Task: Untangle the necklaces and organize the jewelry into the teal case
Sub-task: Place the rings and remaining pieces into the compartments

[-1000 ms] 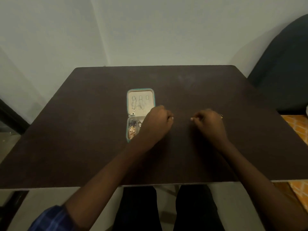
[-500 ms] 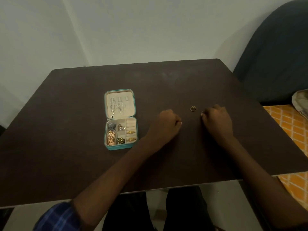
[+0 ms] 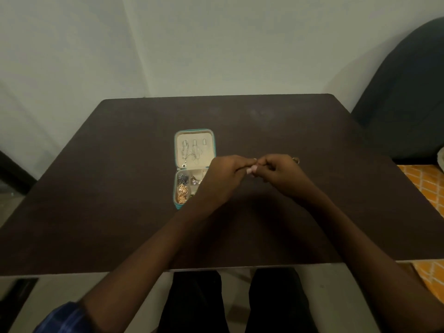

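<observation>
The teal case [image 3: 195, 132] lies open on the dark table [image 3: 120, 164]. Its cream lid holds silver necklaces [image 3: 191, 150] hung on hooks. The lower tray holds a gold tangle [image 3: 182, 193] and dark beads [image 3: 183, 180] in compartments. My left hand [image 3: 222, 179] hovers over the tray's right side and hides it. My right hand [image 3: 280, 171] meets it fingertip to fingertip above the table. Both pinch a fine chain between them, too thin to make out. A gold ring [image 3: 296, 160] peeks out behind my right hand.
A dark padded chair [image 3: 403, 92] stands at the right of the table, with an orange patterned floor [image 3: 427, 186] below it. A pale wall runs behind the table. My legs show under the near edge.
Both hands have come together from about a hand's width apart and lifted off the table. The left hand now covers part of the case tray. The camera view has shifted.
</observation>
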`<action>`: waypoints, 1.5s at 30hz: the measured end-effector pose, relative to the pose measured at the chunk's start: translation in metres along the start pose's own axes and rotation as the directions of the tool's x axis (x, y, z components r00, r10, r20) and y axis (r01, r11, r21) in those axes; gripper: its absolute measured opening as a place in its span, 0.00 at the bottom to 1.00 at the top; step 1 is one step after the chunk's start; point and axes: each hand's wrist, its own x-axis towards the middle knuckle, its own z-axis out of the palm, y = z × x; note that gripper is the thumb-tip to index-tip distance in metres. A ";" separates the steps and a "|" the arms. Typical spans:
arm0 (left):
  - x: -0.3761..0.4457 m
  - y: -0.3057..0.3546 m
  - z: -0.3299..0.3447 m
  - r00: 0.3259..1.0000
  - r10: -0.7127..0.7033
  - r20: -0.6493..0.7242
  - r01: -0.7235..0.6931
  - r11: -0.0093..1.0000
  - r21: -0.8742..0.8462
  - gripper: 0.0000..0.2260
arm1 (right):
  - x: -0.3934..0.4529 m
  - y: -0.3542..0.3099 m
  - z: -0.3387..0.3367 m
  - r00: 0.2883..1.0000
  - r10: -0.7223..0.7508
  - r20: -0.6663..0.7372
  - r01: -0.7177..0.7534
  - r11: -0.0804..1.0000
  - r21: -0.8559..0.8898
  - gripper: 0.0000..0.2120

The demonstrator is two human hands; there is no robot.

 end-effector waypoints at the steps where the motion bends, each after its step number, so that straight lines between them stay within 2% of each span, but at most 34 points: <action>1: -0.003 -0.003 -0.007 1.000 -0.022 -0.011 0.022 1.000 0.000 0.10 | 0.001 -0.004 0.006 1.000 -0.002 0.009 0.002 0.999 0.049 0.07; 4: -0.015 -0.011 -0.029 0.994 -0.104 -0.037 0.104 0.994 0.013 0.10 | 0.005 -0.020 0.027 0.999 0.004 0.051 -0.011 0.991 0.134 0.07; 7: -0.025 -0.023 -0.045 0.976 -0.208 -0.060 0.208 0.978 0.004 0.09 | 0.011 -0.030 0.047 0.995 -0.001 0.096 -0.011 0.992 0.129 0.06; 11: -0.034 -0.038 -0.056 0.955 -0.287 -0.071 0.289 0.957 0.012 0.08 | 0.020 -0.035 0.068 0.997 -0.057 0.049 0.061 0.996 -0.072 0.04; 18: -0.035 -0.057 -0.055 0.921 -0.386 -0.056 0.387 0.922 0.025 0.08 | 0.032 -0.039 0.086 0.993 -0.110 0.044 0.118 0.930 -0.349 0.09; 27: -0.031 -0.058 -0.047 0.937 -0.349 0.008 0.341 0.921 0.187 0.09 | 0.029 -0.037 0.080 0.980 -0.163 0.113 0.199 0.810 -0.552 0.13; 30: -0.031 -0.054 -0.045 0.954 -0.299 -0.017 0.297 0.935 0.197 0.09 | 0.028 -0.036 0.080 0.976 -0.186 0.115 0.217 0.775 -0.594 0.13; 34: -0.033 -0.055 -0.042 0.947 -0.319 -0.021 0.317 0.926 0.205 0.11 | 0.026 -0.036 0.083 0.983 -0.178 0.040 0.171 0.816 -0.552 0.12; 41: -0.031 -0.055 -0.041 0.952 -0.305 0.038 0.282 0.916 0.286 0.11 | 0.035 -0.030 0.082 0.981 -0.160 0.108 0.193 0.831 -0.522 0.10; 43: -0.030 -0.055 -0.040 0.954 -0.298 0.019 0.282 0.920 0.272 0.11 | 0.035 -0.024 0.075 0.987 -0.145 0.070 0.160 0.863 -0.480 0.10; 45: -0.028 -0.055 -0.038 0.956 -0.292 -0.012 0.286 0.925 0.249 0.10 | 0.033 -0.010 0.060 0.993 -0.115 -0.027 0.090 0.884 -0.459 0.09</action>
